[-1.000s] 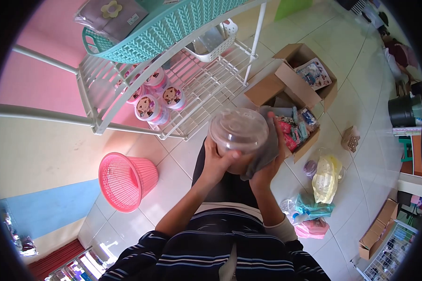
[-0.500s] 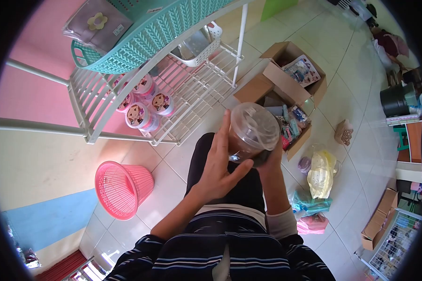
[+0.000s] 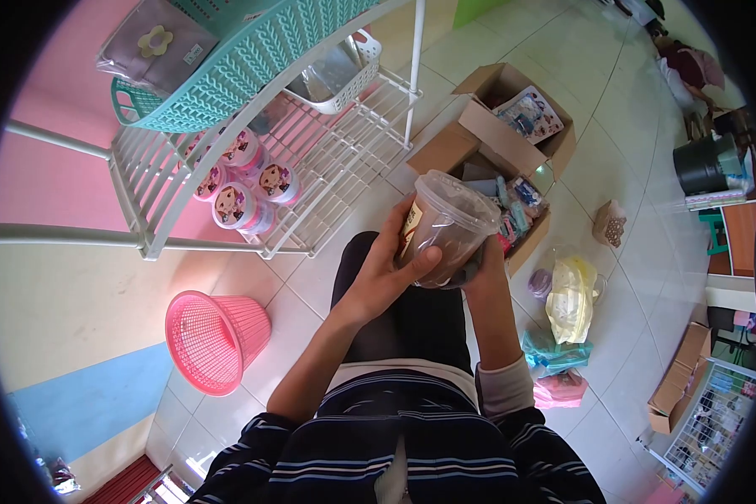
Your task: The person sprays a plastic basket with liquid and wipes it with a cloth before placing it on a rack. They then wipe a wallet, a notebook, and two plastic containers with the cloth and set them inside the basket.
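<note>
A clear plastic jar (image 3: 447, 220) with a see-through lid and a label on its left side is held in front of my knees. My left hand (image 3: 392, 265) wraps round its left side, with the thumb across the front. On the jar's lower right, my right hand (image 3: 485, 267) grips near the base, its fingers mostly hidden. Something dark grey, perhaps a cloth, shows between that hand and the jar; I cannot make out what it is. The jar tilts, and its lid faces up and away from me.
A white wire rack (image 3: 311, 189) at the left bears pink-lidded tubs (image 3: 233, 206) and a turquoise basket (image 3: 252, 71). A pink wastebasket (image 3: 218, 340) stands below. Cardboard boxes (image 3: 512, 155) of goods lie ahead, plastic bags (image 3: 571, 298) at the right. Another person (image 3: 689, 67) is far off.
The jar has tilted and turned, so its side and label now show. My left hand has shifted lower round it, fingers now behind the jar. The view has shifted slightly.
</note>
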